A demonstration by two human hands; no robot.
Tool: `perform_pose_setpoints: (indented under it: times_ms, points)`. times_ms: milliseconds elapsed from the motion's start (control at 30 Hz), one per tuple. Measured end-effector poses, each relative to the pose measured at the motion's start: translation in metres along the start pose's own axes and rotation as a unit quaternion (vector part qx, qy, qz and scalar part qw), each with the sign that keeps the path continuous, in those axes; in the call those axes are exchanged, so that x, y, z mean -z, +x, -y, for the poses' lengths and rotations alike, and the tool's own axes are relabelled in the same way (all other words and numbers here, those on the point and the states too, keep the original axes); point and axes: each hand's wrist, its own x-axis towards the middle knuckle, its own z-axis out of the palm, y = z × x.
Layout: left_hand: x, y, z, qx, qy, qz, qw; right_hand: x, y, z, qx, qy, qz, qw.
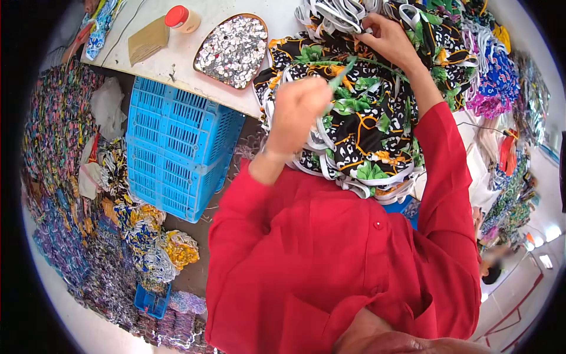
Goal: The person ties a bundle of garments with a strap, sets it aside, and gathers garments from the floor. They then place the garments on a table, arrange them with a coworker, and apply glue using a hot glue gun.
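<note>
A pile of black printed fabric pieces [383,127] with green leaves, orange lines, white spots and white edging covers the table's front edge and hangs toward my body. My left hand [298,112], blurred by motion, is closed above the pile's left side. From its fingers a slim, pointed green thing [343,75] sticks out; its kind is too smeared to tell. Farther back, my right hand [389,40] pinches the patterned cloth beside a bunch of looped white trim [336,15].
On the white table [171,76] are a tray of shiny round sequin-like pieces [232,51], a red-lidded jar [183,19] and brown cardboard [148,41]. Blue crates [171,147] stand below on the left. Fabric heaps [65,135] line the left; blue-and-pink cloth [495,76] lies right.
</note>
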Motion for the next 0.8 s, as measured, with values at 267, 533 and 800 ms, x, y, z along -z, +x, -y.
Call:
perform_pose_setpoints:
  times_ms: [267, 533, 800]
  points:
    - [0.049, -0.011, -0.08, -0.218, -0.19, -0.075, 0.954, 0.009, -0.015, -0.002, 0.05, 0.134, -0.059, 0.988]
    - [0.027, 0.031, -0.084, -0.176, 0.004, 0.218, 0.96, 0.021, -0.082, 0.031, 0.05, -0.301, -0.06, 0.951]
    - [-0.032, 0.055, -0.026, 0.098, -0.032, 0.128, 0.986, 0.062, -0.146, 0.006, -0.057, 0.201, -0.096, 0.973]
